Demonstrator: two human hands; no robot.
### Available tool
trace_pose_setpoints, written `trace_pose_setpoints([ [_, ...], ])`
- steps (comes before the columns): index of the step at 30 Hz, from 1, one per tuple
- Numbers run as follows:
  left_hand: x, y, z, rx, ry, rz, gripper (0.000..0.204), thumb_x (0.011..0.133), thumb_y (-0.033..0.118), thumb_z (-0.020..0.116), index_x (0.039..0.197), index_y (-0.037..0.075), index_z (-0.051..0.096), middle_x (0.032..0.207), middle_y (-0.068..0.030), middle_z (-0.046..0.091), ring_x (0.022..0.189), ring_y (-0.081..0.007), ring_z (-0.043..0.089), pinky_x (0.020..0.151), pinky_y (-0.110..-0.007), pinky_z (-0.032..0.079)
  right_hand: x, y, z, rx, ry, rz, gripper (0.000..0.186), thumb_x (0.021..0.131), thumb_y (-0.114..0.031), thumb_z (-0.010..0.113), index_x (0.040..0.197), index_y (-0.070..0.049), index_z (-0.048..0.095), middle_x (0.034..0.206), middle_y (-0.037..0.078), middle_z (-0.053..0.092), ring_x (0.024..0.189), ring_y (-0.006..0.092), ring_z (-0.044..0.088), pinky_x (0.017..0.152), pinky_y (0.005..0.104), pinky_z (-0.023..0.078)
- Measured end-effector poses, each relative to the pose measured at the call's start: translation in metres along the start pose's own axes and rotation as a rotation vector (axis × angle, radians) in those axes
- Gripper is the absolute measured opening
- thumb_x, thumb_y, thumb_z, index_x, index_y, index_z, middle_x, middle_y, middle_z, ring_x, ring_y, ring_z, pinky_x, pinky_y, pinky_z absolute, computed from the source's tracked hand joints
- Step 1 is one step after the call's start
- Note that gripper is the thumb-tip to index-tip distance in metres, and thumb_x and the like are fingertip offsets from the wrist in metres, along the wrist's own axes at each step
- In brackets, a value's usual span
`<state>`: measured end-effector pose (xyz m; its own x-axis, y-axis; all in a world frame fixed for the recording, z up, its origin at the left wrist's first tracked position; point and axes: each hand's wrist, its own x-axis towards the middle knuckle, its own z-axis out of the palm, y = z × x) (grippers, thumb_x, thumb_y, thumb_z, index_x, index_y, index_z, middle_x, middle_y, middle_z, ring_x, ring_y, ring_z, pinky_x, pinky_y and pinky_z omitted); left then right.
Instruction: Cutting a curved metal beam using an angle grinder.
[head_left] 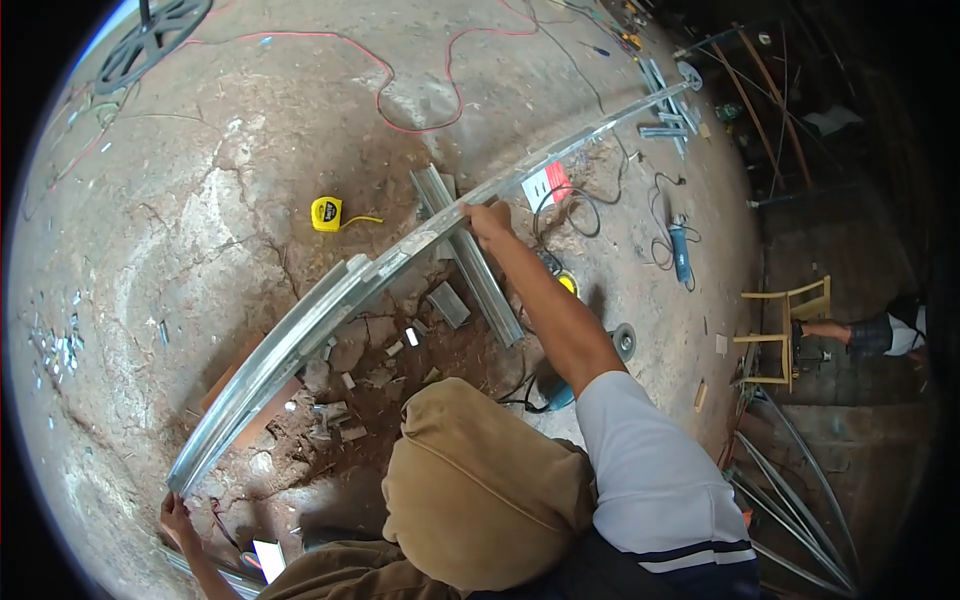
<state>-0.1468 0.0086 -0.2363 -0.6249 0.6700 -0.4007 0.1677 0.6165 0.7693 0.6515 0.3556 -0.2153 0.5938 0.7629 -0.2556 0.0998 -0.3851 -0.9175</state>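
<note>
A long galvanized metal channel (330, 310) runs slantwise from the near left to the far right. At its near left end my left hand (175, 520) is closed on the tip. Further along, my right hand (488, 222) wraps over the channel near its middle, its fingers partly hidden. Another length of metal channel (482, 285) lies crosswise beneath, close to my right hand. Under the left part sits a reddish-brown block (262, 415), mostly covered. A yellow tape measure (327, 213) rests beyond the channel with a bit of blade out.
A blue angle grinder (680, 250) lies at right; a disc (623, 342) is by my right arm. A red cord (400, 125) snakes across the far floor. Short metal offcuts (450, 305) litter the ground. A wooden chair (785, 330) and another person's leg (828, 332) are far right.
</note>
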Motion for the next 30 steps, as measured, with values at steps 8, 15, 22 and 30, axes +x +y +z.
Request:
trace_pose_setpoints([
  [8, -0.036, 0.002, 0.016, -0.120, -0.104, -0.160, 0.016, 0.089, 0.013, 0.062, 0.098, 0.000, 0.064, 0.066, 0.0040, 0.050, 0.054, -0.0040, 0.041, 0.047, -0.019, 0.033, 0.015, -0.056, 0.027, 0.013, -0.051, -0.048, 0.014, 0.075, 0.001, 0.069, 0.084, 0.005, 0.059, 0.082, 0.013, 0.062, 0.066, 0.0213, 0.061, 0.049, 0.0325, 0.048],
  [15, -0.056, 0.000, 0.042, -0.288, -0.030, -0.129, 0.014, 0.089, 0.011, 0.061, 0.097, -0.001, 0.064, 0.067, 0.0032, 0.052, 0.054, -0.0035, 0.041, 0.047, -0.019, 0.034, 0.013, -0.102, 0.044, 0.131, -0.224, 0.110, 0.031, 0.077, 0.000, 0.068, 0.104, 0.001, 0.052, 0.105, 0.013, 0.059, 0.091, 0.0252, 0.059, 0.070, 0.0399, 0.050],
  [22, -0.062, 0.016, 0.033, -0.111, 0.024, -0.103, 0.021, 0.090, 0.018, 0.061, 0.100, 0.000, 0.066, 0.065, 0.0050, 0.051, 0.051, -0.0030, 0.040, 0.043, -0.020, 0.033, 0.015, -0.059, 0.035, 0.130, -0.159, 0.228, 0.026, 0.080, 0.001, 0.064, 0.104, 0.003, 0.055, 0.104, 0.012, 0.059, 0.093, 0.0270, 0.059, 0.077, 0.0407, 0.051],
  [30, -0.089, 0.083, 0.047, 0.613, -0.026, -0.066, 0.026, 0.082, 0.027, 0.065, 0.080, 0.000, 0.065, 0.079, -0.0153, 0.065, 0.065, -0.0255, 0.058, 0.065, -0.037, 0.048, 0.090, 0.016, -0.019, -0.741, -0.318, -0.073, 0.034, 0.081, -0.033, 0.052, 0.079, -0.001, 0.063, 0.074, 0.007, 0.058, 0.070, 0.0242, 0.050, 0.068, 0.0435, 0.043],
])
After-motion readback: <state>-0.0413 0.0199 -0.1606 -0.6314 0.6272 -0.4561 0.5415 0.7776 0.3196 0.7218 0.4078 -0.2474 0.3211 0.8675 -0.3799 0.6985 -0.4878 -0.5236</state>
